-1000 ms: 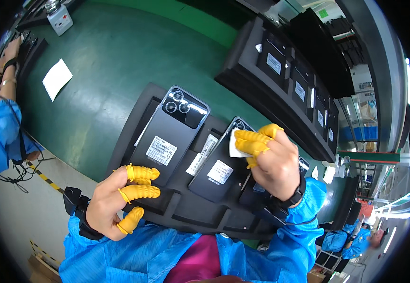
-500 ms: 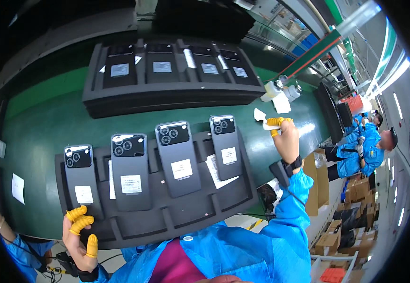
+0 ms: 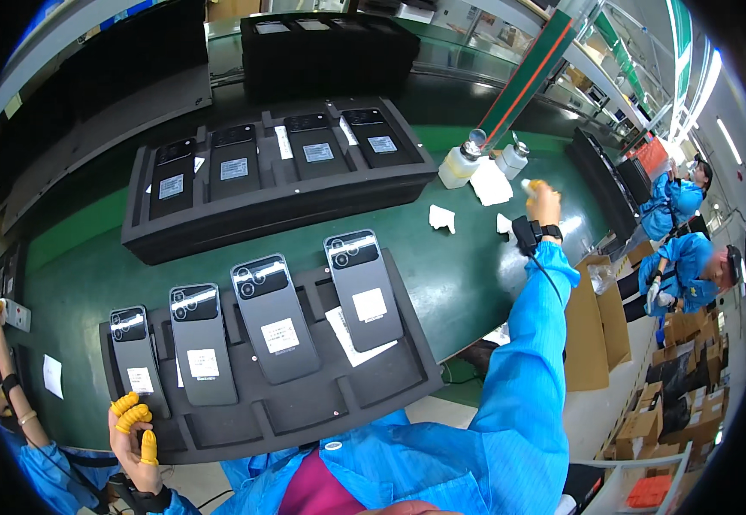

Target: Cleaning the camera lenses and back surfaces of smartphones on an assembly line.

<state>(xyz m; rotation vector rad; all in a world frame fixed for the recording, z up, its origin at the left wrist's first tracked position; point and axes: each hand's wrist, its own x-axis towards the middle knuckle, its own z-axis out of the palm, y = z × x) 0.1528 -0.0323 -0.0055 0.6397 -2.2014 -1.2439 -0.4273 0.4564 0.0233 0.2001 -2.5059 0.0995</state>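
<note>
My left hand point(image 3: 137, 433), with yellow finger cots, rests at the near left corner of a black foam tray point(image 3: 287, 410). Its fingers are apart, close to the lower end of the leftmost phone point(image 3: 138, 352). Three more dark grey phones point(image 3: 199, 330), point(image 3: 275, 300), point(image 3: 362, 275) lie face down in the tray, each with a white label. My right hand point(image 3: 544, 204) is stretched out over the green table beyond the tray. Its yellow-capped fingers close around something small and whitish, too blurred to name. A white wipe point(image 3: 504, 226) lies by that wrist.
A second black tray point(image 3: 278, 202) with dark labelled phones stands farther back. Two pump bottles point(image 3: 459, 165), point(image 3: 513, 159), a white cloth point(image 3: 491, 182) and another wipe point(image 3: 442, 218) are near my right hand. A co-worker's arm point(image 3: 17, 386) is at the left. An open carton point(image 3: 596, 330) stands right.
My right hand has moved farther out, toward the bottles' right. The wipe it held now shows beside the wrist. My left hand stays at the tray corner. The whole view has shifted.
</note>
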